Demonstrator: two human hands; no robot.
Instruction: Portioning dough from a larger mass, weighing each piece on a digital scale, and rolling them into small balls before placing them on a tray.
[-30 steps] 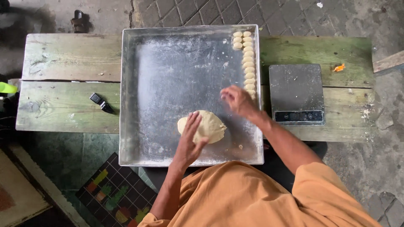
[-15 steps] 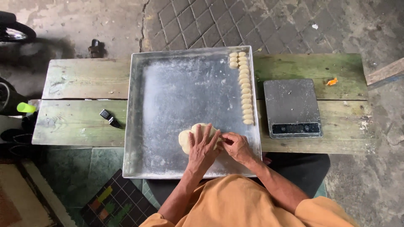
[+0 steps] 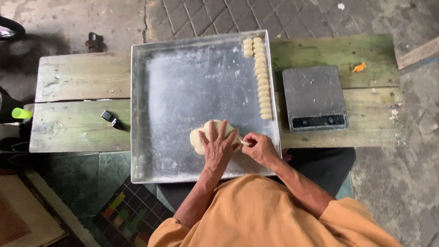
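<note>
Many small dough pieces (image 3: 259,73) are already lined up along the tray (image 3: 183,77) edge. Most of the dough lump (image 3: 201,136) remains near the front, pressed under the flat left hand (image 3: 218,146), while a bit is pinched off by the right hand (image 3: 259,147).

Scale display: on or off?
Cannot tell for sure; the scale display strip looks dark with no readable digits, and its platform is bare.

Weathered plank bench (image 3: 77,87) – perhaps concrete, brick-paved floor (image 3: 206,16).
</note>
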